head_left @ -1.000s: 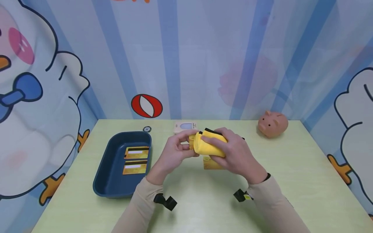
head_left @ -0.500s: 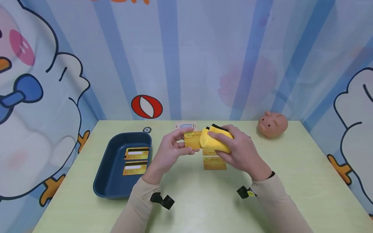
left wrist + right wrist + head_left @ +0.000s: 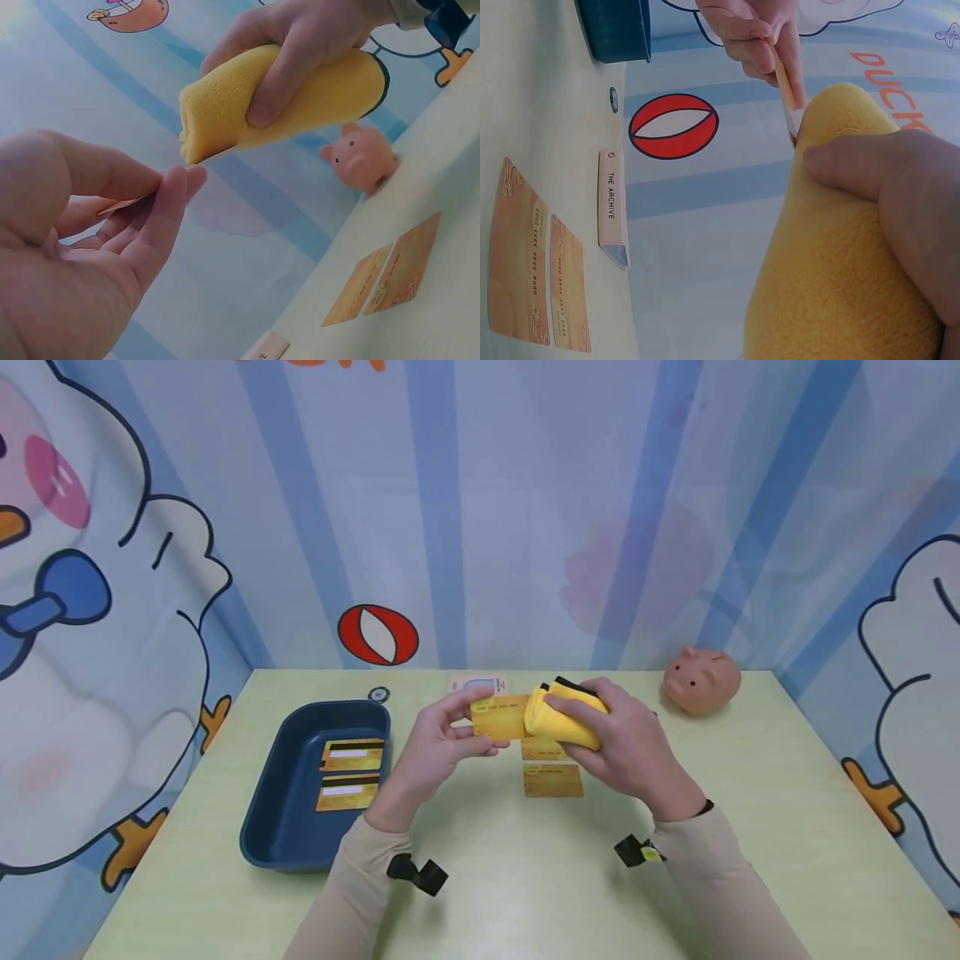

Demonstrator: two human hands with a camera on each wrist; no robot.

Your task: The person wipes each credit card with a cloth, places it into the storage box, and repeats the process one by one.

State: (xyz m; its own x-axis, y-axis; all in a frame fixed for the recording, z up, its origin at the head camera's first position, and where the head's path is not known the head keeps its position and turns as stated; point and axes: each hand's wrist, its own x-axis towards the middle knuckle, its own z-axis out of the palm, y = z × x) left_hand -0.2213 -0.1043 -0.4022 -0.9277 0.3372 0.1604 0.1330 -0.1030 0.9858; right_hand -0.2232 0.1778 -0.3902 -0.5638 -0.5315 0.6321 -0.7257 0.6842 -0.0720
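Above the middle of the table, my left hand [image 3: 431, 756] pinches a gold bank card [image 3: 495, 718] by its left end. My right hand [image 3: 626, 743] grips a folded yellow cloth [image 3: 562, 718] with a black edge, and the cloth covers the card's right end. In the left wrist view, the thumb and fingers of the left hand [image 3: 97, 232] hide most of the card. Below the cloth, two more gold cards lie face up on the table, a near card [image 3: 552, 781] and a partly covered far card [image 3: 542, 749].
At left stands a dark blue tray [image 3: 258, 810] with two cards, stripe side up, the upper card [image 3: 352, 753] and the lower card [image 3: 347, 792]. Along the back are a round chip [image 3: 379, 693], a pale box [image 3: 611, 199] marked "THE ARCHIVE" and a pink piggy bank [image 3: 702, 681].
My right hand has slid the cloth to the right along the card, so more of the card's face shows. The left hand has shifted slightly left. The cards on the table are less covered.
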